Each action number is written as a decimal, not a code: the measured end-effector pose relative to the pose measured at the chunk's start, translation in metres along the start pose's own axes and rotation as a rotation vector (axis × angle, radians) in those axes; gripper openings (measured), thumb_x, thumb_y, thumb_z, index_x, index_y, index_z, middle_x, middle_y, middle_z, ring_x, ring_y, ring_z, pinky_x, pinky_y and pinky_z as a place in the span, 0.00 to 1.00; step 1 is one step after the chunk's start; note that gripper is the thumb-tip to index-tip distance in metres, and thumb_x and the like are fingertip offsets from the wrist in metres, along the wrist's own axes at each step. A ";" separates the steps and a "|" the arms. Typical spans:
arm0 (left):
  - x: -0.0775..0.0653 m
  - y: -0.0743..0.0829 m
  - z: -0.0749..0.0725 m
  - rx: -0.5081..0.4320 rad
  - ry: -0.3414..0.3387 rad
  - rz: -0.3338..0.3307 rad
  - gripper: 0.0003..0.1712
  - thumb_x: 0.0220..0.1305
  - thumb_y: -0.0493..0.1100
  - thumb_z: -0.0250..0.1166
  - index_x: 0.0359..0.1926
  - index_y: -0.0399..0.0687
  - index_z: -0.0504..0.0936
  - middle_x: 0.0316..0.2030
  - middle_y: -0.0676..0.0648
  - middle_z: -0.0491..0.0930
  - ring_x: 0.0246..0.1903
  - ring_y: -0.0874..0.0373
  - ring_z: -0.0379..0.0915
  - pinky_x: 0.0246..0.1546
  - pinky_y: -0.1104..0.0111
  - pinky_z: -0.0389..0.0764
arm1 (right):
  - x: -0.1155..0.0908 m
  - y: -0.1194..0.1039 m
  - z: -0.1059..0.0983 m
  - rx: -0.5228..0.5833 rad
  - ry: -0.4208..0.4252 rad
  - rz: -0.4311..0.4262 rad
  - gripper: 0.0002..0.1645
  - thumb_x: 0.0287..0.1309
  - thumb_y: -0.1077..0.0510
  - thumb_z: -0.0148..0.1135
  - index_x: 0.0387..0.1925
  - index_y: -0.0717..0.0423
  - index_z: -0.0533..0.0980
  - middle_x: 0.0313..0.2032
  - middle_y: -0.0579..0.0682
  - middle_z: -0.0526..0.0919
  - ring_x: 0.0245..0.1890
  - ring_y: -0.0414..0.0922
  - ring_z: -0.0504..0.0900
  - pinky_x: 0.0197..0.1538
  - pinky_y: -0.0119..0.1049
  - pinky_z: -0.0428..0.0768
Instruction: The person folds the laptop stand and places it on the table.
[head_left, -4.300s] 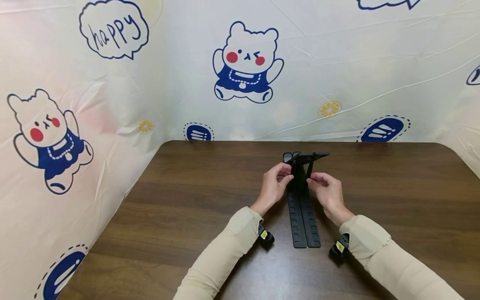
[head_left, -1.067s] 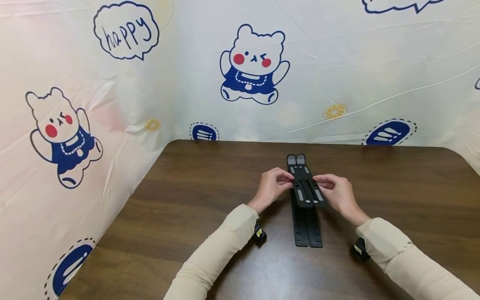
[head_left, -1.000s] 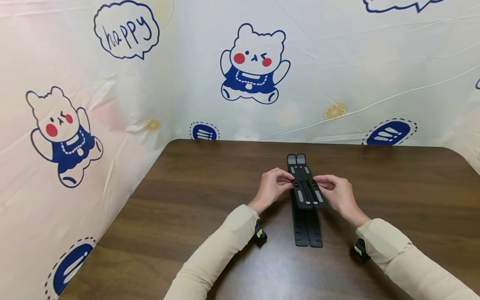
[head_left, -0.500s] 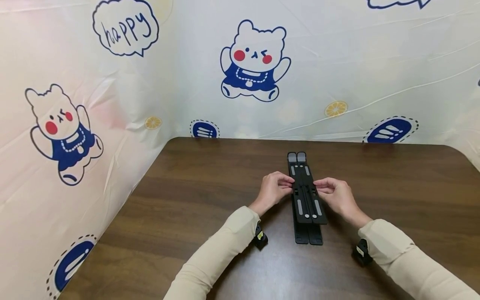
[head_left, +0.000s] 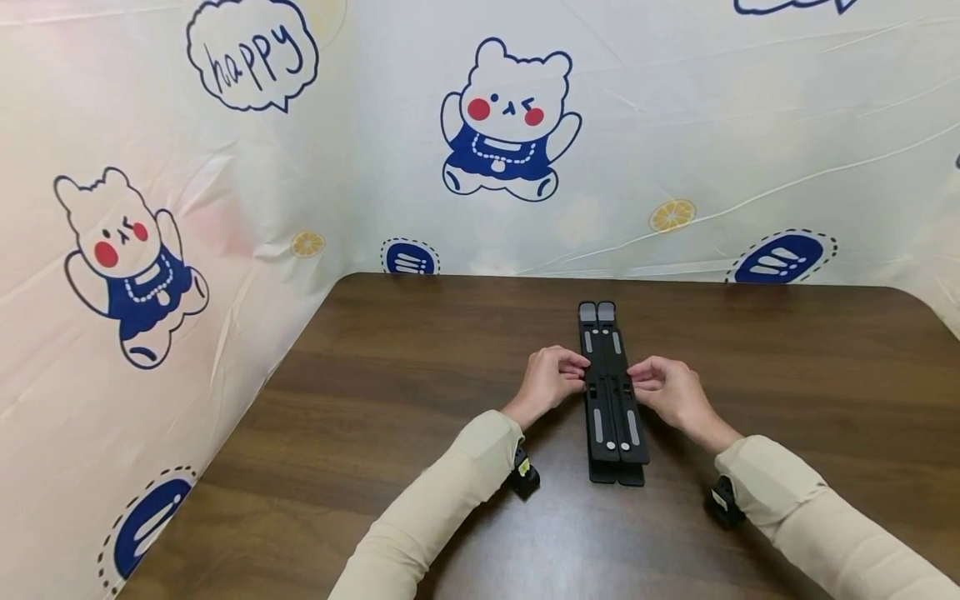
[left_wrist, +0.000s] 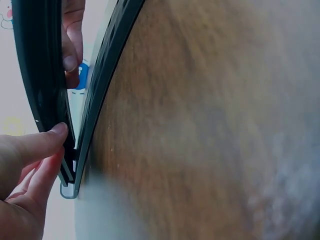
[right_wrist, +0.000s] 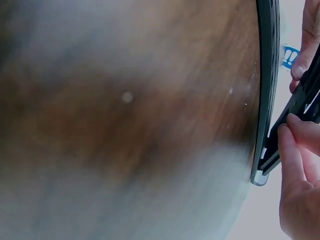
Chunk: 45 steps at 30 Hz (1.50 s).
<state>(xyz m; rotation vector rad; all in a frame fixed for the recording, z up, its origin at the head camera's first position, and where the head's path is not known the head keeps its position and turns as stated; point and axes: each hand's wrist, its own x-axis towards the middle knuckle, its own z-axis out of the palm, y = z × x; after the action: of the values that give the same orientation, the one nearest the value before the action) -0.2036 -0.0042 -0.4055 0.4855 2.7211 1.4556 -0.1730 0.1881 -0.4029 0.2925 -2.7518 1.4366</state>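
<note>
A black folding laptop stand lies lengthwise on the brown table, folded narrow, with grey pads on its top and at its far end. Its upper layer tilts up slightly from the base bars, and a thin gap between them shows in both wrist views. My left hand pinches the upper layer's left edge between thumb and fingers. Across from it, my right hand pinches the right edge the same way. Close up, the left thumb presses on the stand's side; the right fingertips grip the opposite side.
The wooden table extends on both sides of the stand and toward me. Behind and to the left hangs a pale printed cloth with cartoon bears, meeting the table's far edge. Each wrist carries a small black camera.
The stand's raised upper part has swung down toward me and now lies nearly flat over the base bars. Both hands stayed at its sides, shifting only slightly.
</note>
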 end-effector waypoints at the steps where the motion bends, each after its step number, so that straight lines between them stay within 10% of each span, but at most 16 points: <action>1: 0.000 0.000 0.000 0.003 -0.004 -0.003 0.13 0.43 0.27 0.67 0.34 0.39 0.83 0.32 0.48 0.76 0.28 0.65 0.77 0.28 0.80 0.74 | 0.000 0.000 0.000 -0.009 0.002 -0.002 0.12 0.45 0.71 0.62 0.36 0.69 0.75 0.34 0.63 0.80 0.33 0.51 0.81 0.37 0.41 0.78; 45: -0.004 -0.011 -0.020 -0.050 -0.232 -0.083 0.22 0.52 0.38 0.65 0.50 0.39 0.75 0.47 0.45 0.76 0.45 0.56 0.73 0.43 0.71 0.73 | -0.018 -0.002 -0.017 0.068 -0.162 0.054 0.20 0.51 0.64 0.61 0.47 0.68 0.70 0.44 0.64 0.76 0.42 0.54 0.78 0.42 0.41 0.77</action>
<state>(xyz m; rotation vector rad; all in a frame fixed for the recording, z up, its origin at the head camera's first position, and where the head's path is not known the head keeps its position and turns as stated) -0.2061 -0.0269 -0.4037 0.4979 2.4895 1.3507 -0.1559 0.2039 -0.3935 0.3539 -2.8618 1.5890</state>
